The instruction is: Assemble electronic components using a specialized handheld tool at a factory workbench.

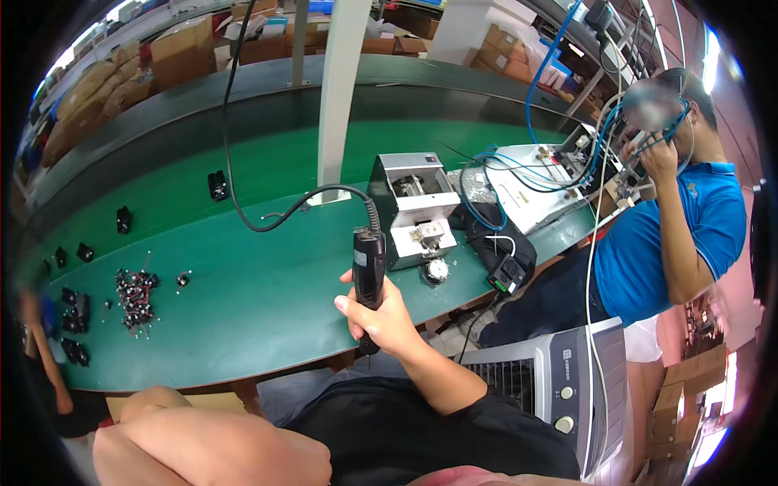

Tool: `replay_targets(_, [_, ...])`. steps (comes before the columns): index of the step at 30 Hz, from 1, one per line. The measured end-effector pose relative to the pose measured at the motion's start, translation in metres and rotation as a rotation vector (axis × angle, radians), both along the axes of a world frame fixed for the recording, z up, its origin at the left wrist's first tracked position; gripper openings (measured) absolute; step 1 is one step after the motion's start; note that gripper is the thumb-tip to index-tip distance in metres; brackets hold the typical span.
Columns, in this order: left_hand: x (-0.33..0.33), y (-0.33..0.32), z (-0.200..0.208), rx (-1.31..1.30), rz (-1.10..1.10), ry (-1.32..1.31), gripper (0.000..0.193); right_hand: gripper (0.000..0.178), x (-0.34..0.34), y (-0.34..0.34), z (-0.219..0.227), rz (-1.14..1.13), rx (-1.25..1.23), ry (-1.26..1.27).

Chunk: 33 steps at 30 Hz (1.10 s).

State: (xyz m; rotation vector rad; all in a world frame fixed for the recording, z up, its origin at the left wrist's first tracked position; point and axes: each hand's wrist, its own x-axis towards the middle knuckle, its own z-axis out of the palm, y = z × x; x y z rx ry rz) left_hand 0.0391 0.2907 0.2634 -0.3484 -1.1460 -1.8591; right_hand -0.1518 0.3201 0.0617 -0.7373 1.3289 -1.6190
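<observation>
My right hand [382,317] is wrapped round a black electric screwdriver [369,263], held upright over the front edge of the green worktable [267,296]. Its tip points down, and a black cord [279,224] loops from its top up and out of view. Low on the left, my bent left arm [207,441] is close to the camera; the left hand itself does not show. Just beyond the screwdriver stands a silver and black metal machine [415,212], with a small round metal part [435,271] at its foot.
A heap of small dark parts [136,301] and several black housings [74,312] lie on the table's left. A white post [336,105] rises behind. At right, a person in blue [673,243] sits beside tubing; a grey air cooler [559,389] stands near me. Another person's arm [44,356] shows far left.
</observation>
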Motion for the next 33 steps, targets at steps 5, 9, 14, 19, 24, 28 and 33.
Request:
replay_targets(5, [-0.003,-0.035,0.034,-0.500,-0.379,-0.154,0.024,0.037,-0.002,0.007,0.002,-0.020,0.000,0.024])
replay_targets(9, [0.003,-0.022,0.034,-0.602,-0.281,-0.294,0.020,0.037,-0.002,0.011,0.001,-0.027,0.009,0.014])
replay_targets(14, [0.015,-0.007,0.031,-0.050,-0.203,-0.419,0.021,0.038,-0.004,0.012,-0.005,-0.012,0.001,0.005])
replay_targets(19, [-0.001,-0.026,0.021,-0.359,-0.375,-0.147,0.025,0.036,0.000,0.012,0.001,-0.002,0.011,0.020])
replay_targets(24, [-0.001,-0.014,0.021,-0.175,-0.245,-0.194,0.020,0.037,-0.002,0.013,-0.005,-0.009,0.018,0.022])
replay_targets(28, [-0.005,-0.033,0.027,-0.348,-0.457,-0.174,0.014,0.037,0.001,0.013,-0.001,-0.013,0.023,0.013])
replay_targets(33, [0.013,-0.018,0.031,-0.203,-0.309,-0.363,0.010,0.038,0.000,0.009,-0.006,-0.014,0.030,0.006])
